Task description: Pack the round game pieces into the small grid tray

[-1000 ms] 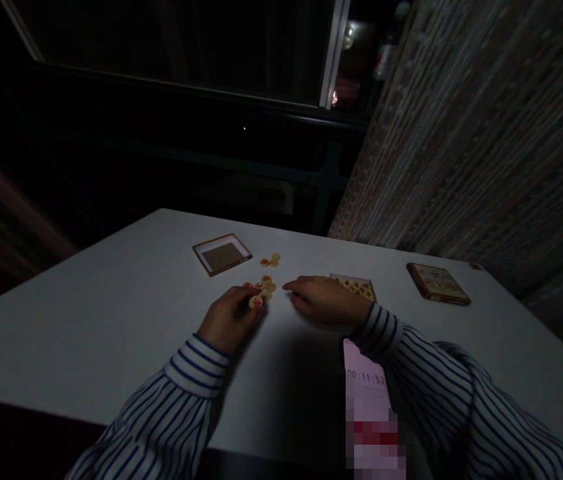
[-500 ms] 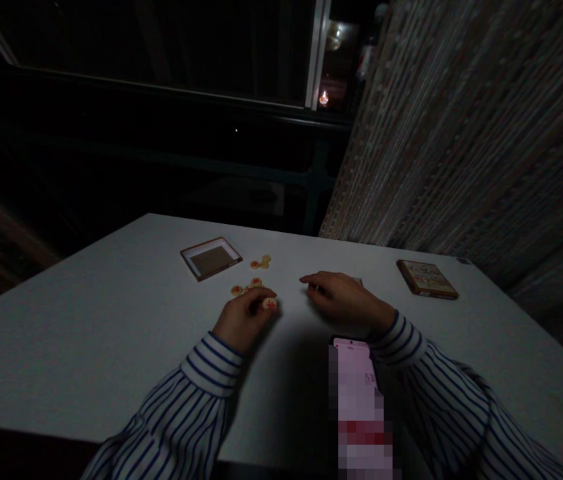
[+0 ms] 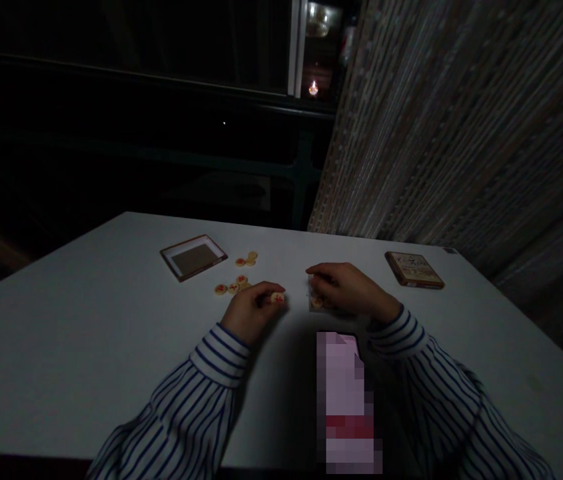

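My left hand (image 3: 252, 312) is closed on a round cream piece (image 3: 278, 298) with a red character, held between thumb and fingers above the white table. To its left lie several similar round pieces (image 3: 232, 288), and a small group of others (image 3: 240, 262) lies farther back. My right hand (image 3: 348, 290) is over a clear tray (image 3: 312, 308) with round pieces (image 3: 317, 303) in it. The fingers of that hand are bent down toward the tray, and whether they grip a piece is hidden.
An open shallow box (image 3: 179, 272) lies at the back left of the white table (image 3: 126, 347). A closed flat box (image 3: 416, 270) sits at the back right. A lit phone (image 3: 345, 387) is near the front edge. Strands of a curtain (image 3: 391, 133) hang behind.
My left hand has moved slightly right with its piece, toward the tray. The tray under my right hand now shows more. The whole view has shifted a little.
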`<state>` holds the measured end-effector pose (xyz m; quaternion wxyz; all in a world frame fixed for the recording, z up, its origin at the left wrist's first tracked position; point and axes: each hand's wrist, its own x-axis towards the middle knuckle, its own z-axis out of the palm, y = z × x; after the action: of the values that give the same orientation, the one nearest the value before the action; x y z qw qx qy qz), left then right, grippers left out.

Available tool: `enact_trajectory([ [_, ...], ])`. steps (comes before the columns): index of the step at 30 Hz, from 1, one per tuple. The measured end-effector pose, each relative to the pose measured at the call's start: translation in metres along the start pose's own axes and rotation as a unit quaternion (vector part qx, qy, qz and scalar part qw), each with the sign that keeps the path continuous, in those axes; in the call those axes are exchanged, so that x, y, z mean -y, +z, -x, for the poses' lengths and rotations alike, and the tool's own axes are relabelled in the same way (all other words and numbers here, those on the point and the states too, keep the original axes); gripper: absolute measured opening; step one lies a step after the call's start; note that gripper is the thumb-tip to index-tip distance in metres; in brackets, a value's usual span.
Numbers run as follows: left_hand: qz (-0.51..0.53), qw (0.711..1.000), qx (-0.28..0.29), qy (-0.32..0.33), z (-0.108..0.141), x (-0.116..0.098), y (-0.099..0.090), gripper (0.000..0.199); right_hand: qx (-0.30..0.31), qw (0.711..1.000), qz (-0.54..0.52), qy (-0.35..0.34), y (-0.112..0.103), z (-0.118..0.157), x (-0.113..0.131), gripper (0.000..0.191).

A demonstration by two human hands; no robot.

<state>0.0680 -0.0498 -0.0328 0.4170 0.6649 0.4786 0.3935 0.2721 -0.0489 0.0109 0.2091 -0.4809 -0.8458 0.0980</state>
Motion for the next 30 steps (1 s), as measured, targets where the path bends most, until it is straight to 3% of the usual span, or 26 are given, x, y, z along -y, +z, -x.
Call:
enact_trajectory([
  [6, 0.024, 1.000, -0.001, -0.015, -0.008, -0.008, 0.011, 0.024, -0.005, 1.000, 0.000, 0.013, -0.005, 0.002, -0.008, 0.031],
  [18, 0.026, 0.999, -0.019, 0.020, -0.035, -0.025, 0.032, 0.025, -0.008, 0.999, 0.015, 0.046, -0.019, 0.005, -0.014, 0.030],
  [23, 0.075, 0.997, -0.011, 0.024, -0.046, -0.015, 0.049, 0.027, -0.011, 0.998, 0.029, 0.052, -0.018, 0.006, -0.019, 0.031],
  [30, 0.103, 0.995, -0.001, 0.019, -0.043, 0.006, 0.061, 0.027, -0.003, 0.997, 0.028, 0.067, -0.017, 0.005, -0.026, 0.030],
])
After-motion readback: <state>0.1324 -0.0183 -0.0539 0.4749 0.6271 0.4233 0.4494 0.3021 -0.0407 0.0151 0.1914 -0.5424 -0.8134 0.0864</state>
